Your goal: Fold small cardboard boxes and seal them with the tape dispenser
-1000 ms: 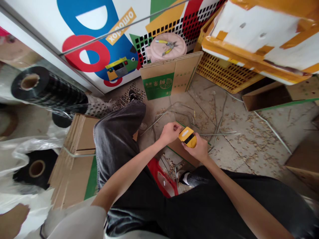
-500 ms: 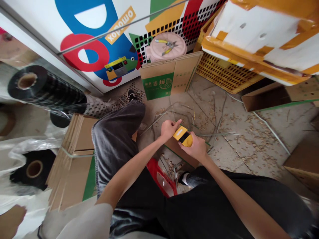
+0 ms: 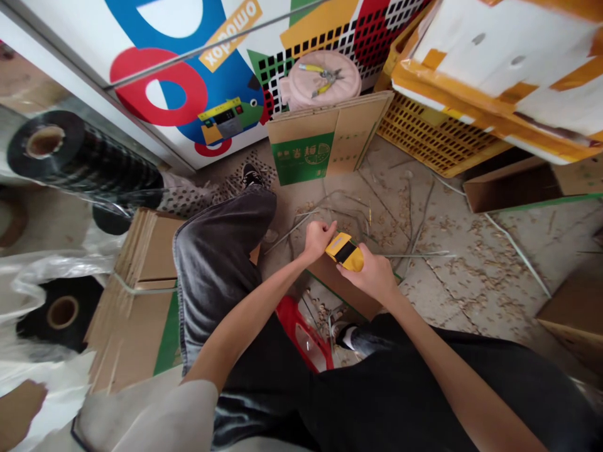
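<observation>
Right hand: closed around the yellow device, fingers wrapped under its body, thumb along the near side.
Left hand: curled into a narrow fist, one fingertip touching the device's left end; whether it pinches anything there cannot be told.
Yellow device: handheld, with a black panel on its top face; held in the air just above centre of the view, between both hands, over the floor.
Flat brown cardboard: lies on the floor directly beneath the hands, green edge showing.
Red stool: at 7 o'clock of the hands, partly hidden between the legs.
Folded carton: green printed panel, stands leaning at 12 o'clock of the hands.
Pink round seat: behind the carton; yellow-handled pliers lie on it.
Yellow crate: at 1 o'clock, perforated, on the floor.
Cardboard stack: at 9 o'clock, strapped, beside the left knee.
Black film roll: at 10 o'clock, lying on its side.
Floor: littered with loose straps and chips.
</observation>
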{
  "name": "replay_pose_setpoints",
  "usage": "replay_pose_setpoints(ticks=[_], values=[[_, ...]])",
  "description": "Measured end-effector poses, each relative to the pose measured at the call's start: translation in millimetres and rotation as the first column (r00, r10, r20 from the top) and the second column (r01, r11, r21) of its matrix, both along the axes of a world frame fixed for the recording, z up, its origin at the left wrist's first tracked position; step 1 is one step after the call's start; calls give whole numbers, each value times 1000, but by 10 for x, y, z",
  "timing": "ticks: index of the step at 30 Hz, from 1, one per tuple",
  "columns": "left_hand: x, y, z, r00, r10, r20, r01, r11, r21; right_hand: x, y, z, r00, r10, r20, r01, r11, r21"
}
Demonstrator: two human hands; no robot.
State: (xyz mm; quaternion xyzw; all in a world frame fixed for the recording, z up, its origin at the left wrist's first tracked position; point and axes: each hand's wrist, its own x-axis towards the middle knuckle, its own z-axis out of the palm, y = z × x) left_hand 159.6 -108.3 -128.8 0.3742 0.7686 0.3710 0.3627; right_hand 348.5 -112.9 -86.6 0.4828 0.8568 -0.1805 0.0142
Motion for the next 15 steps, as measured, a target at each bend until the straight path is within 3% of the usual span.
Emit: replay_pose_setpoints(ticks=[4, 7, 9, 11, 15], values=[[-172, 10, -82, 995, 16, -103, -13, 1000, 24, -42, -45, 147, 997, 28, 72, -27, 999, -18], [-599, 11, -128, 956, 116, -271, -120, 993, 2, 159, -107, 184, 993, 63, 103, -64, 998, 12], [-940, 2, -164, 898, 183, -400, -215, 976, -35, 354, -135, 142, 992, 65, 111, -69, 997, 31], [-1198, -14, -211, 862, 164, -480, -227, 971, -76, 501, -143, 64, 993, 58, 108, -60, 998, 22], [-1298, -24, -307, 859, 96, -502, -232, 949, -215, 533, -129, -89, 989, 75, 124, -76, 997, 0]])
